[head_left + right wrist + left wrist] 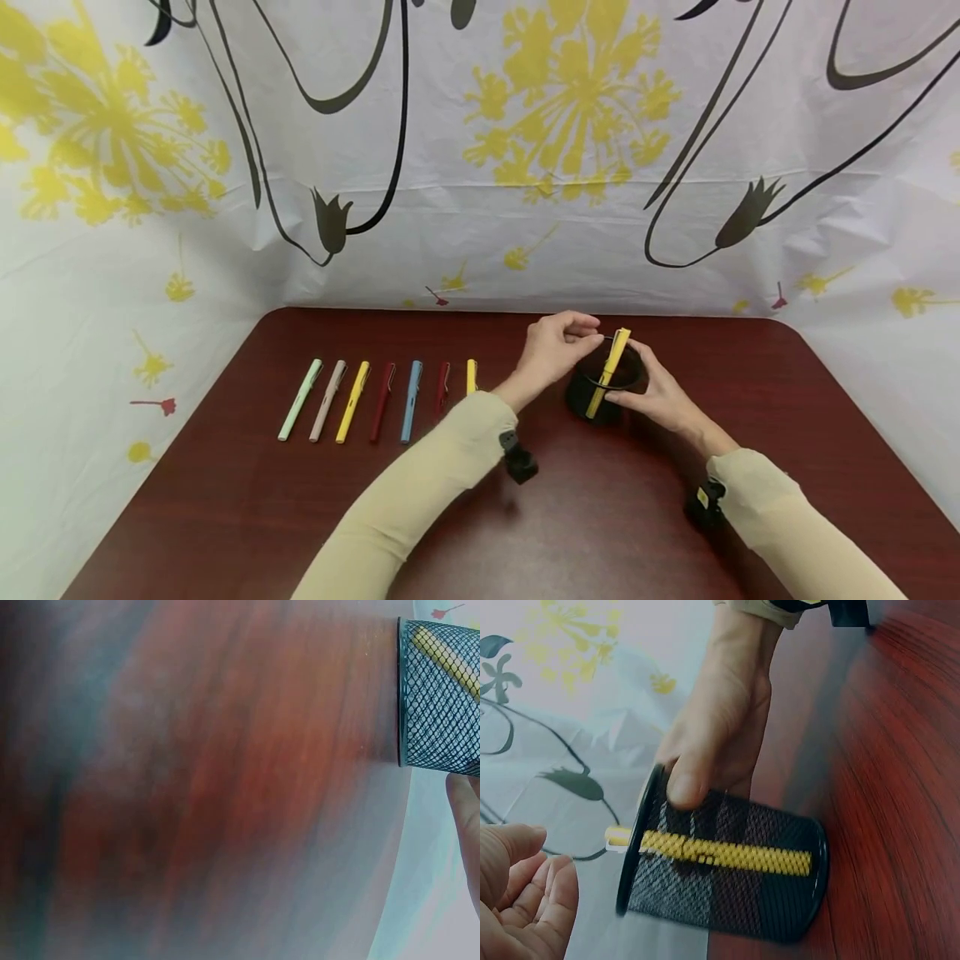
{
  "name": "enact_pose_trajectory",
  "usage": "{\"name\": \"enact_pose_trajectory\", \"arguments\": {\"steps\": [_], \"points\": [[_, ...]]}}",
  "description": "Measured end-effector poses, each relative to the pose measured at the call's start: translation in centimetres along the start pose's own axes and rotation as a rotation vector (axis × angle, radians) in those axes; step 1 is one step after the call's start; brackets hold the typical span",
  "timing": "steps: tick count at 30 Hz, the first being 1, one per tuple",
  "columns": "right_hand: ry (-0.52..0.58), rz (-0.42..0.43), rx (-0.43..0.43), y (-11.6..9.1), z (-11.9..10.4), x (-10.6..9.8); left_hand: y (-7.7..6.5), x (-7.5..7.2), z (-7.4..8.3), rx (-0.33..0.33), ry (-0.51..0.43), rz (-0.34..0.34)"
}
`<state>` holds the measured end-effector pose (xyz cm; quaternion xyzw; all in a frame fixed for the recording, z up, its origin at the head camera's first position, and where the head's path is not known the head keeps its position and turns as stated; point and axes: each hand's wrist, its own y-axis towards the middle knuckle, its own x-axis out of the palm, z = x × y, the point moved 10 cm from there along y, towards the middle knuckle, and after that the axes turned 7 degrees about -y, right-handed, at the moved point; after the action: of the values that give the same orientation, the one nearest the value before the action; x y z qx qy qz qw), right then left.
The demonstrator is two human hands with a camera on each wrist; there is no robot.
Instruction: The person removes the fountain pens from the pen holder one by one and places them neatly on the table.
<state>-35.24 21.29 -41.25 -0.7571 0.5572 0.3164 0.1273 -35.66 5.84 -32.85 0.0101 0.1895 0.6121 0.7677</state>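
My right hand (663,396) grips a black mesh pen holder (579,398) by its side, thumb on the near face. One yellow pen (615,354) leans inside, its clip end above the rim; in the left wrist view its yellow barrel (727,855) shows through the mesh. Beside the rim is my left hand (557,348), fingers loosely bent with nothing between them. The left wrist view shows that hand (529,896) apart from the pen's end. In the right wrist view, the holder (442,705) and part of the right hand are cut off at the edge.
Left on the dark red wooden table (225,492) lies a row of pens: green (300,400), pink (327,402), yellow (352,402), dark red (382,402), blue (411,402), another dark red (443,383), another yellow (471,375). My left sleeve partly covers the last two. Patterned cloth (450,150) hangs behind.
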Motion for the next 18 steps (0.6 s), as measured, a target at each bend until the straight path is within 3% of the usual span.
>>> {"name": "enact_pose_trajectory", "arguments": {"steps": [6, 12, 18], "points": [[0.003, -0.001, -0.011, 0.0, -0.1, 0.1, 0.5, 1.9, 0.0, -0.026, 0.076, 0.02], [0.01, -0.002, -0.009, -0.1, -0.1, 0.1, 0.8, 2.8, 0.2, -0.002, 0.205, 0.047], [0.007, 0.014, -0.028, 0.0, -0.1, -0.1, 1.0, 3.7, 0.3, 0.009, 0.241, 0.034]]}}
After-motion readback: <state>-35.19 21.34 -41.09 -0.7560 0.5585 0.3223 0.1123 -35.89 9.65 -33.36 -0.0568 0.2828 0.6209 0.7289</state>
